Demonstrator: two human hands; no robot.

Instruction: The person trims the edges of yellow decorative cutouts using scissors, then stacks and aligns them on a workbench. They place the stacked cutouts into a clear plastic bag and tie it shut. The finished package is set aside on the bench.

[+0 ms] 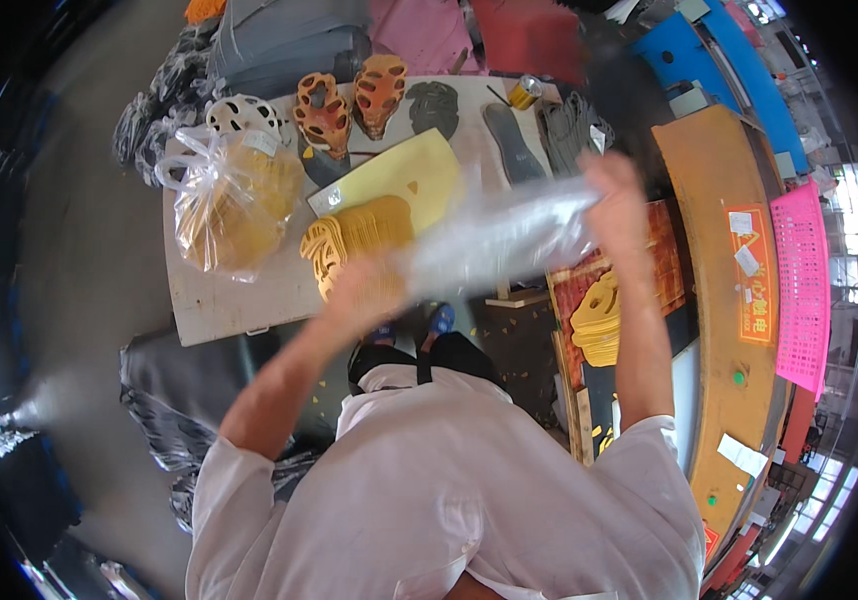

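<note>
Nearest the camera, your white, short-sleeved cloth shirt [419, 470] fills the lower field, with both bare forearms reaching forward from it. Clear, thin plastic bag [509, 240], blurred and apparently empty, is suspended between your hands, above the near right part of the pale, flat-topped worktable [211, 308]. Your hands are well apart: your right hand [611, 195] is closed on the bag's upper right end; your left hand [367, 283] is at its lower left end, too blurred for you to tell whether the fingers grip the film.

The step in hand appears to be the spreading or shaking out of this bag. The next move would seem to call for a sure hold at both ends and for finding the mouth, whose position cannot be told.

Just beyond your left hand lies the neat stack of mustard-yellow, cut-out flat pieces [374, 222], beside the pale yellow, flat rectangular sheet [437, 172]. Loose film could catch this stack and disturb it. Farther left, note the knotted, clear plastic bag filled with yellow contents [239, 210]. Toward the far edge stand two orange-brown, openwork shoe-shaped pieces [324, 117]. To your right, beneath your forearm, lies the second yellow stack of cut-out pieces [596, 322]; outermost is the bright pink, perforated plastic basket [799, 290].
</note>
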